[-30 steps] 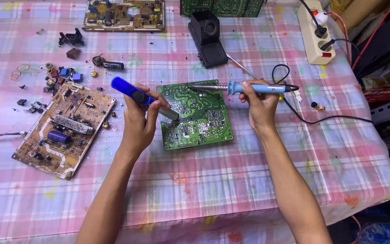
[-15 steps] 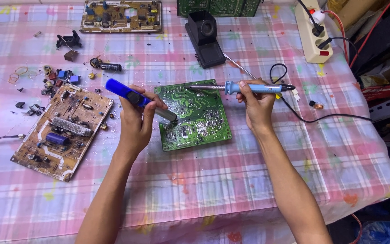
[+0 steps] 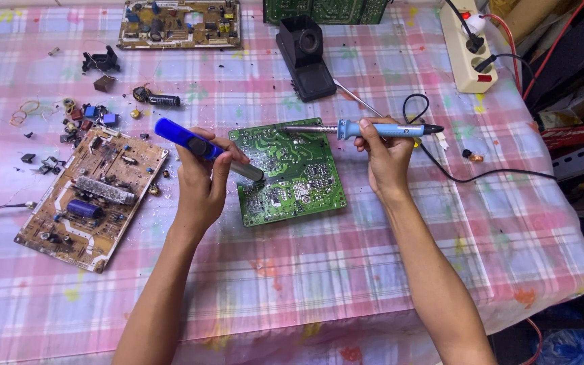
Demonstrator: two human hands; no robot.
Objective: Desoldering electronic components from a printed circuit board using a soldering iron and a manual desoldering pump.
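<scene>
At far left a tan circuit board (image 3: 91, 196) lies on the pink checked tablecloth (image 3: 373, 270), with loose components (image 3: 76, 118) scattered above it; these small parts sit close to the working area and could be swept off by a forearm. The left hand (image 3: 201, 182) has its fingers curled tightly round a blue desoldering pump (image 3: 204, 147), whose grey nozzle rests on or just above the green circuit board (image 3: 288, 169) lying flat at the table's centre; whether nozzle and board actually touch cannot be told. The right hand (image 3: 386, 159) pinches a blue-handled soldering iron (image 3: 366, 128) between thumb and fingers, shaft held level over the board's upper edge. Judged risks: the hot tip hangs near the left fingers and could burn them should either hand slip; dwelling too long on a pad could lift copper; the unclamped board may slide under pump pressure; the iron's black cord (image 3: 481, 176) trails toward the table edge and could snag. At upper right a white power strip (image 3: 469, 57) is partly cropped. The black iron stand (image 3: 305, 57) sits behind the board. The joint being worked, the iron's tip condition and the boards at the top edge are too small or cut off to make out.
</scene>
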